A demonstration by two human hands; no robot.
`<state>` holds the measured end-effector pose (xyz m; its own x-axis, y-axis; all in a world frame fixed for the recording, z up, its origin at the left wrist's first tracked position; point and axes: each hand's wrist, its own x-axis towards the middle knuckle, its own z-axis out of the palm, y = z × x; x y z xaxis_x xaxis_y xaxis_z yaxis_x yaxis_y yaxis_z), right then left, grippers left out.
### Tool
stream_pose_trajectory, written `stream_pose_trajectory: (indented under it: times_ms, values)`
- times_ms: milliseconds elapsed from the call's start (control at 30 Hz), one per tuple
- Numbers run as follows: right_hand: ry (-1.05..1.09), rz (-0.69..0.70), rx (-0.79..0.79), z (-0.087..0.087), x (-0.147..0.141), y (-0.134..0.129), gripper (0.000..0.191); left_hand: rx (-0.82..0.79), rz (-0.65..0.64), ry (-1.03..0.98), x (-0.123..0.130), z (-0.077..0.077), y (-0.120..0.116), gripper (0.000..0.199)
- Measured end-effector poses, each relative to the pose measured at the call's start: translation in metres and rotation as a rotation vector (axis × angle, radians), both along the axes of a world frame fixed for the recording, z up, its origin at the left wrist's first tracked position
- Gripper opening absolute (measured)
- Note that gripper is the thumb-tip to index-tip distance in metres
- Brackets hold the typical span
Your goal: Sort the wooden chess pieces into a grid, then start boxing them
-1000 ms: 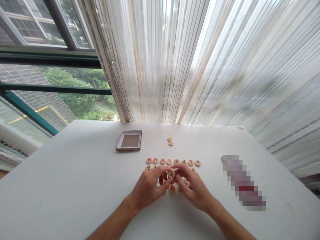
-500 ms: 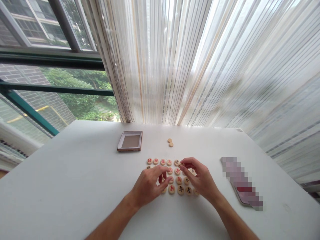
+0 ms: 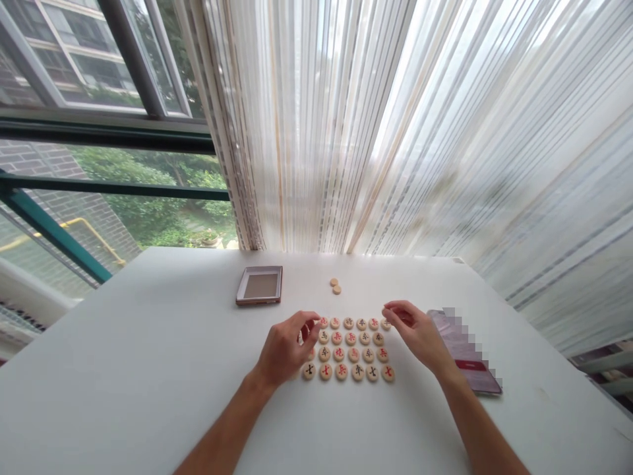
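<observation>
Round wooden xiangqi pieces [image 3: 351, 338] with red or black characters lie face up in rows on the white table. My left hand [image 3: 291, 346] is over the left end of the rows, fingers curved and thumb apart, its fingertips close to a red-marked piece [image 3: 324, 322]. Some pieces beneath that hand are partly hidden. At the right end of the far row, my right hand [image 3: 415, 333] has its thumb and index finger just above a piece [image 3: 386, 324]. I see nothing held in either hand.
Two blank-looking wooden pieces [image 3: 335, 286] lie beyond the rows. An open shallow box [image 3: 259, 285] is at the back left of the table [image 3: 123, 369]. A partly pixelated flat pinkish item [image 3: 467, 359] lies right of my right hand. Curtains [image 3: 316, 165] hang behind.
My right hand has moved right from the middle of the far row, where it pinched a piece, to that row's end. My left hand has drawn back slightly left, uncovering pieces.
</observation>
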<state>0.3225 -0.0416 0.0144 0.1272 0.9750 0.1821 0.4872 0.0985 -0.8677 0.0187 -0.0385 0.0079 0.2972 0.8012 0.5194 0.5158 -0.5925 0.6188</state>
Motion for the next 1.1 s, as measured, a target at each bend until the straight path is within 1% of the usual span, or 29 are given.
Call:
stream_pose_trajectory:
  times_ms: [100, 167, 267, 367, 533, 667, 900, 1100]
  values:
    - [-0.006, 0.010, -0.090, -0.007, 0.008, -0.013, 0.029, 0.001, 0.016, -0.005, -0.002, 0.000, 0.002, 0.013]
    - [-0.039, -0.006, -0.122, -0.015, 0.014, -0.021, 0.031, 0.001, 0.020, -0.009, -0.002, 0.000, 0.003, 0.014]
    - [-0.127, -0.076, -0.102, -0.026, 0.017, -0.029, 0.033, -0.003, 0.024, -0.018, -0.001, -0.001, 0.004, 0.014]
    - [-0.202, -0.133, -0.034, -0.031, 0.013, -0.032, 0.034, -0.001, 0.040, -0.028, -0.001, -0.003, 0.005, 0.014]
    - [-0.243, -0.181, 0.044, -0.036, 0.004, -0.032, 0.033, 0.003, 0.055, -0.040, -0.002, -0.005, 0.008, 0.014]
    - [-0.258, -0.196, 0.083, -0.041, 0.004, -0.032, 0.034, 0.010, 0.064, -0.051, -0.003, -0.006, 0.011, 0.015]
    - [-0.246, -0.184, 0.104, -0.041, 0.004, -0.034, 0.035, 0.014, 0.109, -0.050, -0.006, -0.008, 0.017, 0.020]
    - [-0.201, -0.233, 0.117, -0.041, 0.004, -0.033, 0.036, -0.005, 0.153, -0.034, -0.011, -0.007, 0.022, 0.024]
